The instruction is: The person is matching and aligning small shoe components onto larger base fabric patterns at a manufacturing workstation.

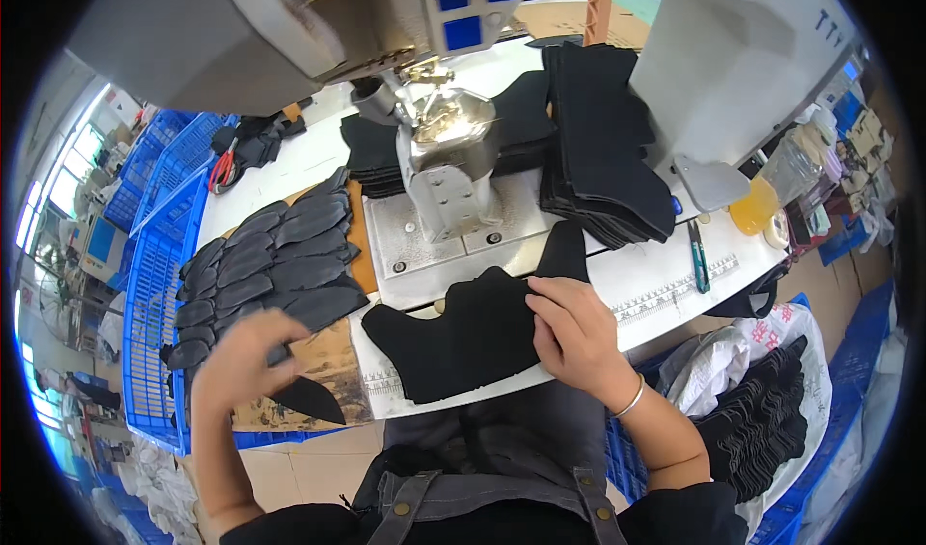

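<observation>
Black shaped fabric panel (463, 342) lies flat at front of tabletop (622, 273), before post-bed sewing machine (449, 198). Likely light, soft, not slippery, hard to tear; best taken by an outer edge. Right hand (576, 338) on its right part; pinching or pressing, cannot tell. Left hand (253, 360) blurred, thumb and fingers apart, over dark leaf-shaped pieces (258, 256). Panel's right edge partly covered; machine top cut off.

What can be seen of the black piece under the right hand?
The black piece looks like flat, matte fabric with a curved outline: one lobe at left, another at upper right, an uneven raised edge between. It lies on the white table, nearer the person than the machine. The right hand touches its right part.
</observation>
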`<state>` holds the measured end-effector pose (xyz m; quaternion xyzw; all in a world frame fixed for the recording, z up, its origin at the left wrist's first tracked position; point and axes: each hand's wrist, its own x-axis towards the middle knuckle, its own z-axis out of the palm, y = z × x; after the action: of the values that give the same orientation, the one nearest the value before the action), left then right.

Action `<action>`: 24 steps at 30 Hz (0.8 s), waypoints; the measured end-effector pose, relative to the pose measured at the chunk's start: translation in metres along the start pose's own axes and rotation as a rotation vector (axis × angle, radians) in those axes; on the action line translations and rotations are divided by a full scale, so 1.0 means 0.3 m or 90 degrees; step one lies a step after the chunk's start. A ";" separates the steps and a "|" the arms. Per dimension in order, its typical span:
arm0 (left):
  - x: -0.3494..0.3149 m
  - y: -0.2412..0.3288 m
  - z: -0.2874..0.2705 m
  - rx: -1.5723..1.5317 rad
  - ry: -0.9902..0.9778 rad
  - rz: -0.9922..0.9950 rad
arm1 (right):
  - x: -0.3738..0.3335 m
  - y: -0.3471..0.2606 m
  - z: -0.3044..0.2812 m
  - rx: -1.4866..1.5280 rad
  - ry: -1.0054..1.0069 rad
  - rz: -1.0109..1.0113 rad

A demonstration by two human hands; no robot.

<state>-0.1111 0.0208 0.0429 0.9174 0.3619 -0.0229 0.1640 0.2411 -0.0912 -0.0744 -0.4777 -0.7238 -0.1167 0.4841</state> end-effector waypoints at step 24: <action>-0.324 -0.155 0.247 -0.676 0.369 -0.125 | -0.047 -0.046 0.012 0.046 0.076 0.096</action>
<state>-0.2082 -0.0346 -0.0247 0.6417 0.4368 0.3962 0.4904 0.2290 -0.1041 -0.0837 -0.5054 -0.6592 -0.0824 0.5507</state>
